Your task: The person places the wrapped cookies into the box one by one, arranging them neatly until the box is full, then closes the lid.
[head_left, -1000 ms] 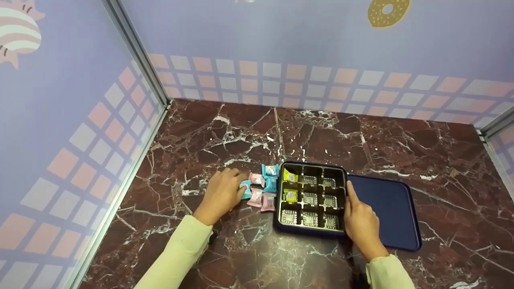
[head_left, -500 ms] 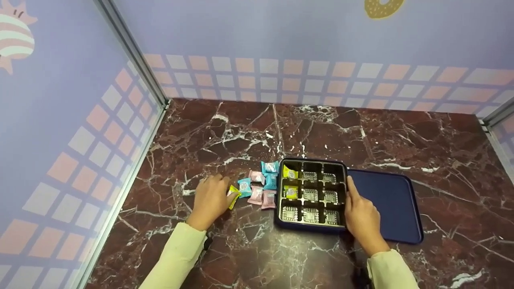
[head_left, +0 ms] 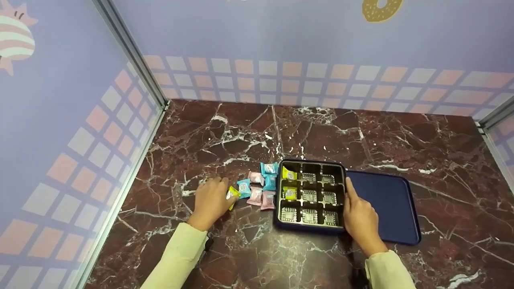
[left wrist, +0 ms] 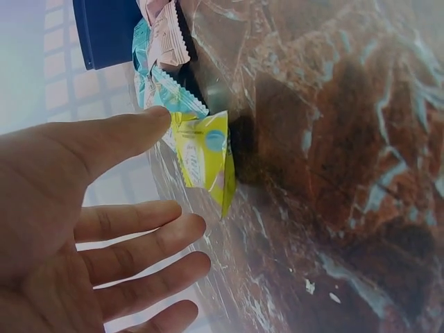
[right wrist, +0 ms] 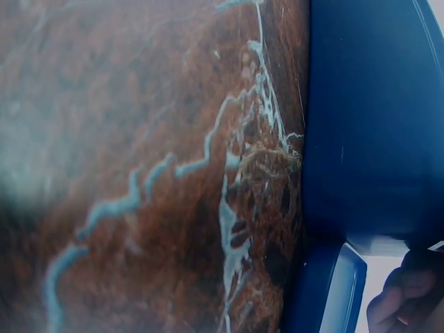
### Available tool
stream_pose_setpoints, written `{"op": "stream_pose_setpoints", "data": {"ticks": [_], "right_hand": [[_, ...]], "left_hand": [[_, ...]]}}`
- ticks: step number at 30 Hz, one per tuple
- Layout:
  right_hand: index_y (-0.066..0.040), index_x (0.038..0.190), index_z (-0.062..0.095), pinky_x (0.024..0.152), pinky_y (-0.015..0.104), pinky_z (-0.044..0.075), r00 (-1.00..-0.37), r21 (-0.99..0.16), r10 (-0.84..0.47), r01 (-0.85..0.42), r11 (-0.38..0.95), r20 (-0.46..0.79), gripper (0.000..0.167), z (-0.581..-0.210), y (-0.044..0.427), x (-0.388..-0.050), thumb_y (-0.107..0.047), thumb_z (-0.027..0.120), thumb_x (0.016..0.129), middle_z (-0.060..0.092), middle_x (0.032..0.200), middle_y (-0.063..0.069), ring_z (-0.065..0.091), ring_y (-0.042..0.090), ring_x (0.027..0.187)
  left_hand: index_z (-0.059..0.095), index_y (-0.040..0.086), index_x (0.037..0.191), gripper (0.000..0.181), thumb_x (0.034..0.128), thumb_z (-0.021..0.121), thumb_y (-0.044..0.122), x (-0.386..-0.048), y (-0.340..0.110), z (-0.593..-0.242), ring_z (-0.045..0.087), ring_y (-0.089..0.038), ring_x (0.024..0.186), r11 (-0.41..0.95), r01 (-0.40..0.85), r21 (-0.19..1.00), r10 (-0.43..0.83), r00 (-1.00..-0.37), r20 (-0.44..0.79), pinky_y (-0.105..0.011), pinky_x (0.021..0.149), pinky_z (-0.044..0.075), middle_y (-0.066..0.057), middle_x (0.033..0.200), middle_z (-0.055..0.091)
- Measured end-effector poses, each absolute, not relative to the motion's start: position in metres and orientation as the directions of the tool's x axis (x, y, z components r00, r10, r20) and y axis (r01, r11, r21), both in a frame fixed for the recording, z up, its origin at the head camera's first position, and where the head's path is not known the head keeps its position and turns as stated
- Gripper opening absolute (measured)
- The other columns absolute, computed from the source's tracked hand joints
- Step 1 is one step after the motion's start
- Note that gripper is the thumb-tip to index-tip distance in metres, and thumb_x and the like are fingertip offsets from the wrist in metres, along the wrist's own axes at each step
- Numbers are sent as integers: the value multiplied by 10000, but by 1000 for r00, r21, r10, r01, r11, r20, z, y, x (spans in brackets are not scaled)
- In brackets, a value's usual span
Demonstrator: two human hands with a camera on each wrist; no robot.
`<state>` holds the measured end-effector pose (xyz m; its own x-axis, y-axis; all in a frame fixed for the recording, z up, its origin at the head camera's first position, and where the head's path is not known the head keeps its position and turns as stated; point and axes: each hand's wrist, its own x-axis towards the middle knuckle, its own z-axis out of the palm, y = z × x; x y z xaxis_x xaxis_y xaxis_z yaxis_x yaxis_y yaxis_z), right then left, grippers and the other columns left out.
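1. A yellow candy (left wrist: pixel 201 156) is being touched by the thumb of the left hand (head_left: pixel 211 198), whose other fingers are being held apart from it; it is lying at the outer end of the loose candies, just beside a blue candy (head_left: pixel 243 188).
2. The right hand (head_left: pixel 361 218) is being rested along the right side of the box (head_left: pixel 309 229); whether its fingers are being curled round that side cannot be told.
3. A slip is being risked at the yellow candy, since only the thumb is plainly being pressed to its slick wrapper.
4. The blue candy and a pink candy (head_left: pixel 255 195) are probably being exposed to a knock, because the loose candies are being crowded together against the box.
5. A shift of the box is possibly being invited if a sideways push is given; the lid (head_left: pixel 387 208) would then be nudged, as it is lying just beside.
6. The dark red marble table (head_left: pixel 257 132) is being crossed by pale veins and dotted with white specks (head_left: pixel 268 136).
7. The space is being enclosed by lilac walls (head_left: pixel 257 32), patterned with pink and white squares; a doughnut picture (head_left: pixel 379 14) is being displayed.
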<state>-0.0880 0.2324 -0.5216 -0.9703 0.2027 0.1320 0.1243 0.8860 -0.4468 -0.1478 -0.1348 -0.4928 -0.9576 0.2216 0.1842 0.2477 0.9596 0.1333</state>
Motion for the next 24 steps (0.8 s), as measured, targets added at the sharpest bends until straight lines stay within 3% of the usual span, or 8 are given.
{"op": "stream_pose_setpoints", "data": {"ticks": [18, 24], "right_hand": [[-196, 1491, 365, 547, 574, 478, -973, -457, 187, 105, 883, 138, 469, -524, 231, -90, -238, 392, 1024, 638, 747, 259, 628, 454, 654], [-204, 1490, 366, 565, 593, 472, -973, -455, 193, 114, 883, 130, 469, -522, 233, -88, -230, 398, 1023, 654, 803, 281, 635, 482, 702]], "left_hand": [[684, 63, 863, 412, 660, 863, 375, -150, -134, -498, 648, -343, 734, 964, 226, 141, 202, -966, 162, -493, 640, 514, -106, 803, 675], [666, 94, 796, 324, 673, 857, 325, -144, -133, -504, 625, -320, 683, 956, 243, 166, 213, -960, 179, -484, 634, 496, -71, 740, 653]]}}
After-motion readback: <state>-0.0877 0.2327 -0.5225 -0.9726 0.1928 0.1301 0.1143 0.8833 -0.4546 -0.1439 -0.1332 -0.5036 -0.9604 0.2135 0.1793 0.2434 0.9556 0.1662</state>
